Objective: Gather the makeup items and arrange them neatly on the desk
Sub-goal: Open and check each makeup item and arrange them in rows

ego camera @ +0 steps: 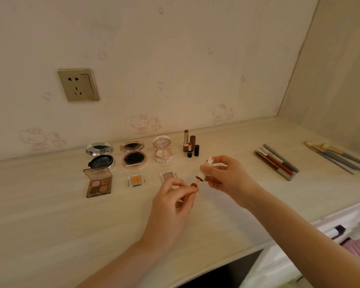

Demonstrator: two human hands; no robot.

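The left hand (175, 196) pinches a small red tube (194, 185) in its curled fingertips, just in front of the lipsticks (190, 145). The right hand (227, 175) grips the white cap (204, 170), its wand at the tube's mouth.

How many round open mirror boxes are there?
3, in a row: silver compact left, rose-gold compact middle, pale compact right. None looks hidden.
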